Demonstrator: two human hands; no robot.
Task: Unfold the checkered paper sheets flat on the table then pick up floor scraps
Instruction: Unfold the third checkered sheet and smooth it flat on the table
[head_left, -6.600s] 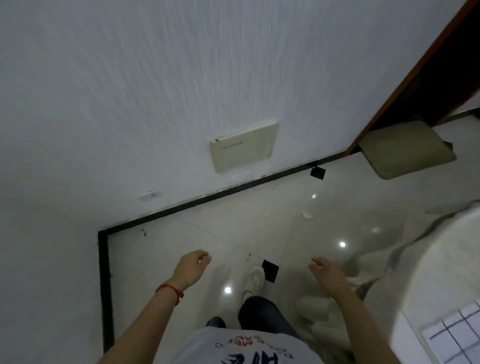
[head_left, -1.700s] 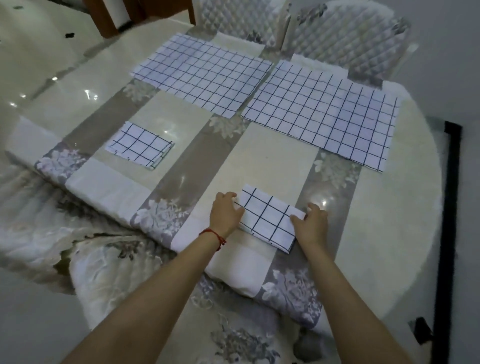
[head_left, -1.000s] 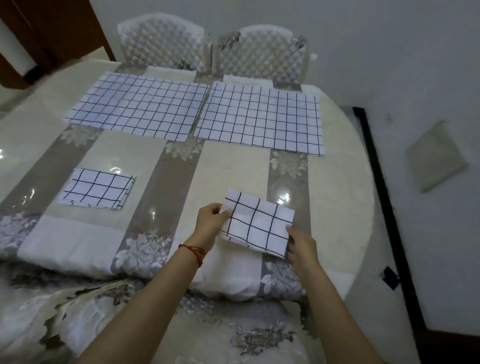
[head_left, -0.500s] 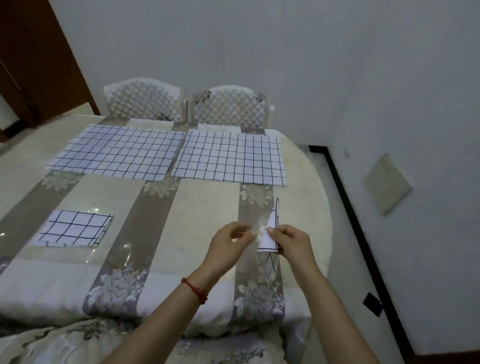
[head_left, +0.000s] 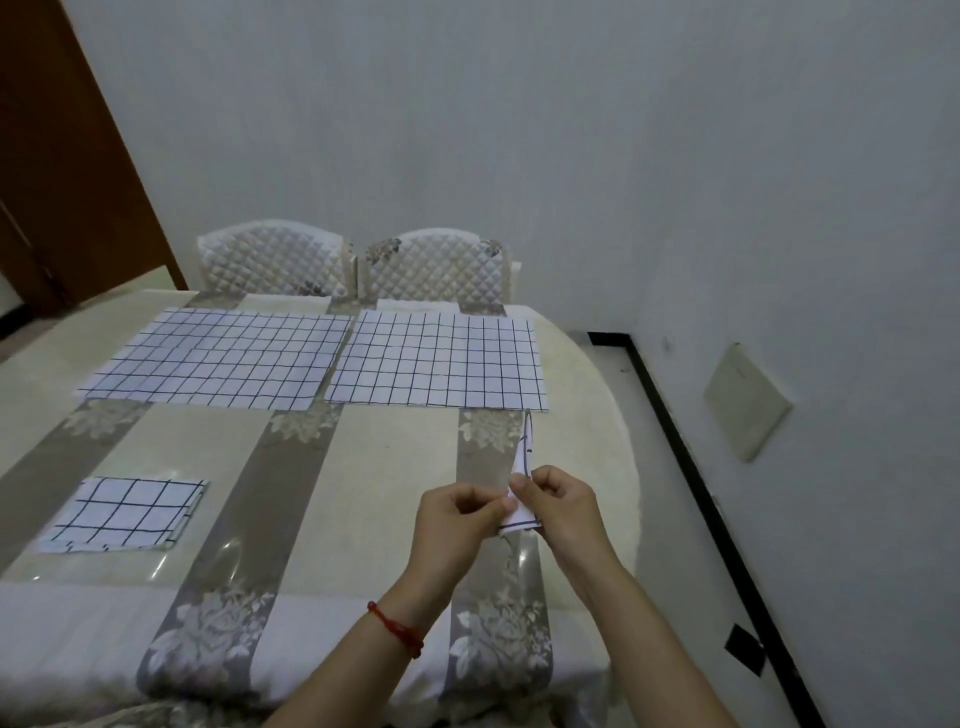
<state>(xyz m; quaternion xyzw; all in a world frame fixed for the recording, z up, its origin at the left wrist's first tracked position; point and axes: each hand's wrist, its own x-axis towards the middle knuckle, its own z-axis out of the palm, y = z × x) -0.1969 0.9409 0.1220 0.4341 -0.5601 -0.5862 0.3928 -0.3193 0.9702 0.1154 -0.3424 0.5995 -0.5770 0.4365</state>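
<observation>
White sheets (head_left: 435, 364) with dark grid; beige-grey floral tablecloth (head_left: 291, 467); red bracelet (head_left: 397, 630).

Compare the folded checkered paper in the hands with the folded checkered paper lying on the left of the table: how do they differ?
The held folded checkered paper stands nearly edge-on above the table, pinched by the left hand and right hand; the resting folded checkered paper lies flat, untouched. The held one shows little of its grid; the resting one shows it fully. Both are white with dark lines, still folded.

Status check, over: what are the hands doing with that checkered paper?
Left hand and right hand both pinch the folded sheet, lifted edge-on above the table. Second folded sheet waiting. Nothing in the way.
</observation>
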